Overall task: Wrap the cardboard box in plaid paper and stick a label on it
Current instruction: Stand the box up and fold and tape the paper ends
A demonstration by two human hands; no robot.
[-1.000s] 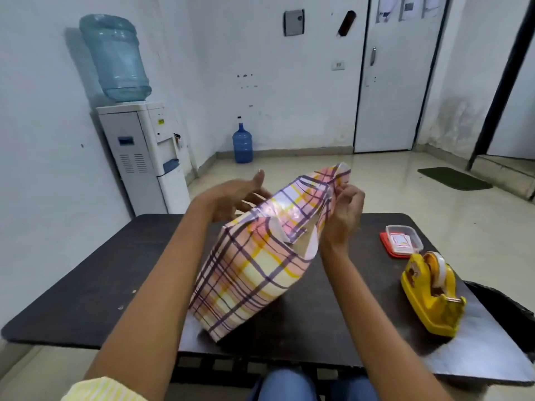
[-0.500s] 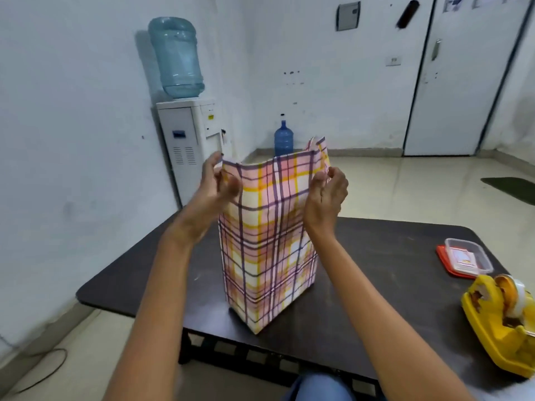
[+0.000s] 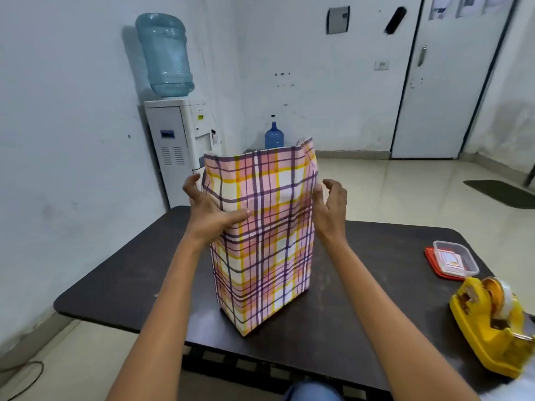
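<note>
The box wrapped in pink, yellow and purple plaid paper (image 3: 263, 235) stands upright on the dark table (image 3: 121, 285), with loose paper rising open above its top. My left hand (image 3: 208, 209) grips its upper left corner, thumb across the front and fingers up along the left side. My right hand (image 3: 330, 206) is at the upper right side with loosely curved fingers; only the thumb touches the paper edge. No cardboard shows through the paper. I see no label on the box.
A yellow tape dispenser (image 3: 492, 322) sits at the table's right front. Behind it lies a clear lidded container on a red base (image 3: 454, 259). A water cooler (image 3: 179, 134) and a blue bottle (image 3: 273, 137) stand beyond the table.
The wrapped box went from tilted in the air to upright on the table. Both hands slid down from its top paper edge to its sides, and the right hand loosened.
</note>
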